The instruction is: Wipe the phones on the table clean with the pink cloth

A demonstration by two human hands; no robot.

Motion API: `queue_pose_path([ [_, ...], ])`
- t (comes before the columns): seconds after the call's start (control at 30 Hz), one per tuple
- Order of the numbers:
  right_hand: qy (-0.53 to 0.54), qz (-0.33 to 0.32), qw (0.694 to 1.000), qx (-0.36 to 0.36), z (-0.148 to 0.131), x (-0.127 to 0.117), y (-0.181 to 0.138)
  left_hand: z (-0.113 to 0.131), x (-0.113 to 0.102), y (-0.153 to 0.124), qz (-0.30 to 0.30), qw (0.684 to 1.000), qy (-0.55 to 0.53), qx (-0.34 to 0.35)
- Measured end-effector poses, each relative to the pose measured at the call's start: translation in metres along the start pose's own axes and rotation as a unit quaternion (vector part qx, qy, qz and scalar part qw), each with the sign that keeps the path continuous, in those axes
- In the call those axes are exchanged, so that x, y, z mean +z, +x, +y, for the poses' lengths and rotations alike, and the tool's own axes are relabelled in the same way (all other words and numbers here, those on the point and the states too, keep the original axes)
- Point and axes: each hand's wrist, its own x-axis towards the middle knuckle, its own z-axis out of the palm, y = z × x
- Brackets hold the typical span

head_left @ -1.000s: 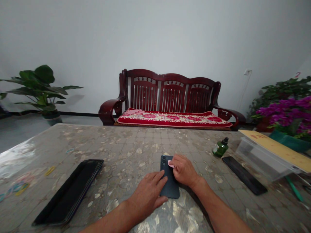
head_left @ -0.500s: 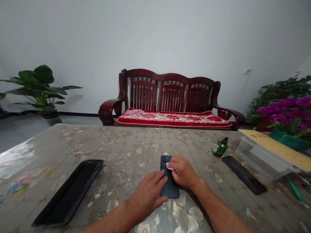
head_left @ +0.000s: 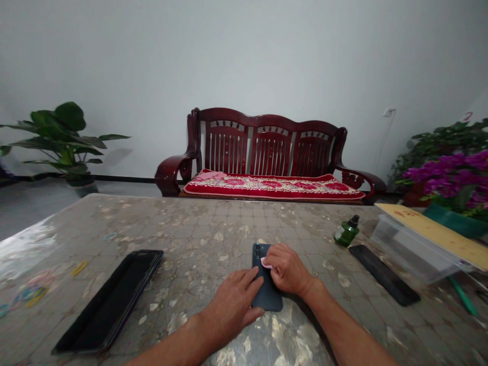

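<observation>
A dark blue smartphone (head_left: 268, 300) lies back side up on the table, its camera lenses at the far end. My left hand (head_left: 233, 301) rests over its left edge, fingers stretched out and apart on the back, thumb by the near edge. Bunched in my closed right hand (head_left: 286, 269) is a small pale pink cloth (head_left: 266, 263), pressed against the phone's back below the lenses. Most of the cloth is hidden by the fingers.
To the left lies a black tablet (head_left: 112, 300), with coloured rubber bands (head_left: 36, 294) beyond it. A green spray bottle (head_left: 346, 231), a black phone (head_left: 383, 274) and a clear plastic box (head_left: 415, 251) stand or lie on the right. The patterned table (head_left: 198, 218) faces a wooden bench (head_left: 267, 147).
Both hands, the cloth and the smartphone look almost the same as before. The whole view has shifted very slightly.
</observation>
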Motion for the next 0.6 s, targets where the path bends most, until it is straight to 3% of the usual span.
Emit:
queue_pose_path([
  [0.23, -0.041, 0.051, 0.994, 0.082, 0.014, -0.003, -0.001, 0.002, -0.004, 0.001, -0.013, 1.0, 0.009, 0.002],
  [0.47, -0.008, 0.038, 0.999, 0.013, 0.006, 0.003, 0.0, -0.001, 0.002, 0.0, 0.001, 1.0, 0.01, 0.004],
  [0.6, -0.042, 0.062, 0.993, 0.092, 0.012, 0.005, 0.001, -0.001, 0.003, -0.001, 0.001, 1.0, 0.011, 0.004],
])
